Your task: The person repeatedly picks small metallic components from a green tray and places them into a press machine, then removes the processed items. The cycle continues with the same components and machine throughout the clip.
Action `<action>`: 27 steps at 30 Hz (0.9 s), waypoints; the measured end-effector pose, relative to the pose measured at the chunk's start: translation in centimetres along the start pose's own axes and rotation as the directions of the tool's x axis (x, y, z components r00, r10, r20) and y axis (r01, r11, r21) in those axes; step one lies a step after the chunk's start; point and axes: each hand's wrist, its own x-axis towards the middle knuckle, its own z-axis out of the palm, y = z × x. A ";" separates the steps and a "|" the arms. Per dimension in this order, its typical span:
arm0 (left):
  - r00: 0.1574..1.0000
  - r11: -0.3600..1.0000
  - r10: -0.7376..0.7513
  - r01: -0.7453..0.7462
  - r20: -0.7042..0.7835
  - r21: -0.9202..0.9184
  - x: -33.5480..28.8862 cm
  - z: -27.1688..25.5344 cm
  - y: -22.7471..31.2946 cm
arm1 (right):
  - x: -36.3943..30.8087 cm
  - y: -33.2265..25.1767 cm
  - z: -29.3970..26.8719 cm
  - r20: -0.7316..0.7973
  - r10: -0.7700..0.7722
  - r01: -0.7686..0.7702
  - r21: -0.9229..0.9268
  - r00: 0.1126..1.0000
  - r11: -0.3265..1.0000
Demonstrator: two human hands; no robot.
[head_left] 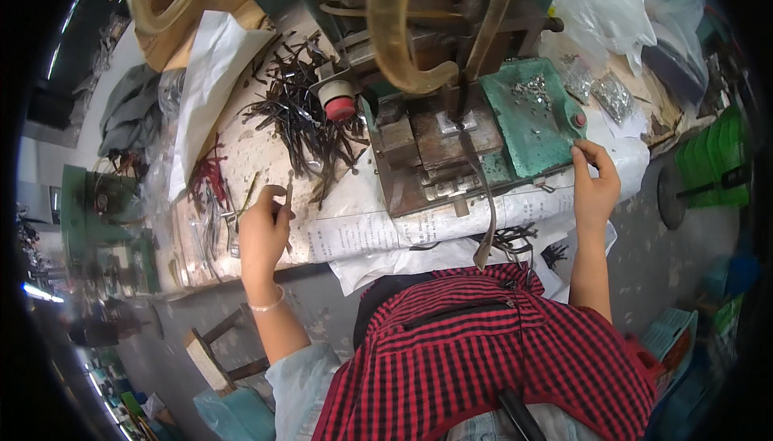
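My left hand (264, 230) is closed around a thin metal tool (289, 191), held upright over the bench's front part. My right hand (594, 182) has thumb and forefinger brought together at the right corner of a green tray (531, 147); whatever they pinch is too small to make out. Small shiny metal pieces (531, 86) lie in that tray. Between my hands stands a press machine (423, 147). One dark strap (475, 167) runs from under its tool head down over the front edge towards my lap. Left of the press lies a heap of dark straps (302, 111).
A red button (579, 120) sits at the tray's right side, and a red-capped knob (340, 108) left of the press. Thick yellowish hoses (394, 30) hang in front. Bags of metal pieces (613, 96) lie back right. Green baskets (713, 159) stand right; a wooden stool (217, 352) is below left.
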 end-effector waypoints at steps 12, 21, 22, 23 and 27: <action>0.952 0.586 -0.046 -0.220 -0.303 -0.780 4.9 6.8 3.7 | 1.4 -14.2 8.4 0.028 -0.259 0.206 0.527 0.965 0.824; 0.611 0.299 0.248 -0.786 -0.752 -0.541 -2.1 3.6 13.3 | 0.2 -16.2 7.4 0.260 -0.145 -0.096 0.730 0.955 0.676; 0.466 0.224 0.331 -0.883 -0.820 -0.412 -2.0 3.9 13.9 | 0.0 -16.4 7.0 0.278 -0.133 -0.128 0.750 0.951 0.649; 0.352 0.314 0.482 -0.924 -0.802 -0.216 -2.5 3.6 14.3 | -0.4 -16.6 6.5 0.296 -0.121 -0.161 0.767 0.948 0.621; 0.068 0.278 0.783 -0.927 -0.618 0.250 -3.5 5.1 16.4 | -0.6 -17.1 3.6 0.422 -0.211 -0.201 0.741 0.882 0.641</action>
